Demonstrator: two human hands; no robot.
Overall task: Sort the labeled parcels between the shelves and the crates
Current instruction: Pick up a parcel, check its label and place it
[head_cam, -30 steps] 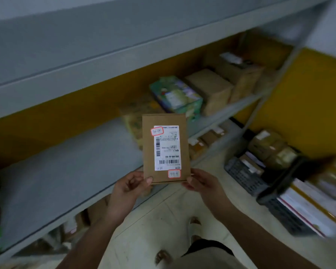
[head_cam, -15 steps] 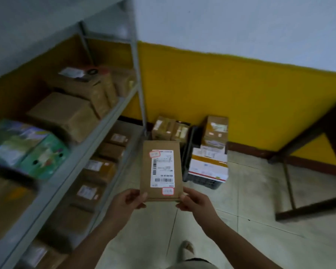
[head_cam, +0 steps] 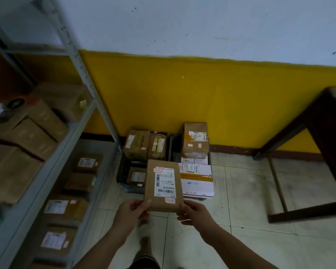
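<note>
The shelves (head_cam: 48, 171) take the 9 o'clock side. Their grey front edge slants from the post (head_cam: 89, 84) down toward 7 o'clock, with boxes on each level. Two dark crates stand by the yellow wall at 12 o'clock of the parcel (head_cam: 164, 186). The left crate (head_cam: 122, 172) holds brown boxes. The right crate (head_cam: 173, 146) holds a white packet (head_cam: 199, 183) with a brown box (head_cam: 195, 140) stacked behind it. A dark table (head_cam: 318, 136) fills 3 o'clock, its lower rail on the floor (head_cam: 240, 200). Bare tile lies between shelves and table, widest at 4 o'clock.

The parcel is flat and brown, label up, held in the air just short of the crates. The left hand (head_cam: 133, 212) pinches its lower left corner, thumb on top. The right hand (head_cam: 195, 214) pinches the lower right corner, fingers curled under.
</note>
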